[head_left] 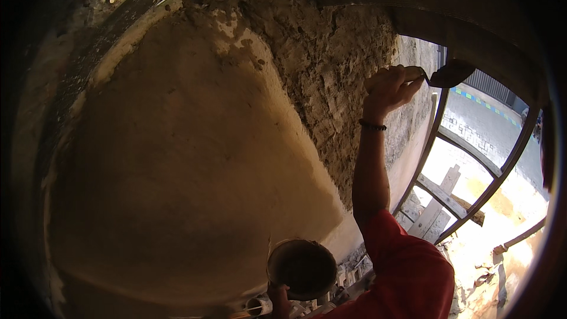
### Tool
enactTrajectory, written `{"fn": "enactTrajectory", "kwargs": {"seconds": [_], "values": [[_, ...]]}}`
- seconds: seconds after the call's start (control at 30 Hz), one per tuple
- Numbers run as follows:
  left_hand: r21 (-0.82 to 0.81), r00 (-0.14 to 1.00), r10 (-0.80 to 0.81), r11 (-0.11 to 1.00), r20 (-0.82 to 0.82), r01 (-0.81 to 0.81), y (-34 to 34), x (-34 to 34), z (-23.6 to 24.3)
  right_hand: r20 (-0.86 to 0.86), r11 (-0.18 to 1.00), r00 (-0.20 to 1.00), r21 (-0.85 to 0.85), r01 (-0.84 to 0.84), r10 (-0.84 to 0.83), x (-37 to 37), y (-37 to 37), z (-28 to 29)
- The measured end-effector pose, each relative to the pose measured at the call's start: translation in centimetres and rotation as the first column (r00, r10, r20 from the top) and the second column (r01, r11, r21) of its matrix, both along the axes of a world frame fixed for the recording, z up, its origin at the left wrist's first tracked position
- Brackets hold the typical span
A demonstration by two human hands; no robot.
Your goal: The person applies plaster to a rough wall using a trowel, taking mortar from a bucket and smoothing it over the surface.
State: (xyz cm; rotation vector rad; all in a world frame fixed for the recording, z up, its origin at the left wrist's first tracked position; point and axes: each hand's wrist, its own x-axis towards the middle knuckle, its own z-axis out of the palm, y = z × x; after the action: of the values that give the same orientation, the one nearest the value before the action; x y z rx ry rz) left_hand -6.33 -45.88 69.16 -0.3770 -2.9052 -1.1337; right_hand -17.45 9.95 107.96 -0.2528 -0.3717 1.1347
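Observation:
My right hand (390,90) is raised high at the right, its fingers wrapped round the handle of a trowel (453,74). The dark blade points right, just under a shadowed overhead surface. Whether mortar lies on the blade is too dark to tell. Low in the middle, my left hand (280,296) grips the rim of a round bowl (271,260); its inside is dark. Beside the bowl spreads a smooth plastered wall (177,142). Rough, uncoated wall (313,65) lies between that plaster and my right forearm.
A ladder-like frame (471,148) stands at the right, with wooden planks (434,202) behind it. Beyond it are sunlit ground (502,204) and a paved street (490,124). A pale container (258,305) and other clutter sit below the bowl.

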Motion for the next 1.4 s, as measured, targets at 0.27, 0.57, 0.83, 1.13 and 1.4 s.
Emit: {"fn": "enactTrajectory", "kwargs": {"seconds": [0.27, 0.57, 0.83, 1.13, 1.4], "values": [[0.429, 0.809, 0.294, 0.727, 0.509, -0.535, 3.4, -0.4, -3.5, 0.727, 0.966, 0.686, 0.152, -0.208, 0.034, -7.3, -2.1, -5.0], [0.420, 0.642, 0.172, 0.625, 0.747, -0.658, 13.4, -1.2, 9.0, 0.886, 0.250, -0.432, -0.463, -0.850, 0.169, 17.7, -7.2, -19.4], [0.673, 0.919, -0.166, 0.728, 0.359, -0.132, 20.7, -3.8, 13.5, 0.575, 0.312, -0.480, -0.371, -0.875, -0.663, 19.4, -10.6, -21.0], [0.818, 0.949, -0.279, 0.574, 0.149, 0.041, 23.6, -6.2, 14.8, 0.498, 0.232, -0.309, -0.211, -0.949, -0.811, 18.1, -11.8, -21.6], [0.781, 0.921, -0.354, 0.617, 0.163, 0.099, 22.0, -6.3, 16.7, 0.610, 0.319, -0.411, -0.259, -0.911, -0.678, 17.2, -10.8, -15.0]]}}
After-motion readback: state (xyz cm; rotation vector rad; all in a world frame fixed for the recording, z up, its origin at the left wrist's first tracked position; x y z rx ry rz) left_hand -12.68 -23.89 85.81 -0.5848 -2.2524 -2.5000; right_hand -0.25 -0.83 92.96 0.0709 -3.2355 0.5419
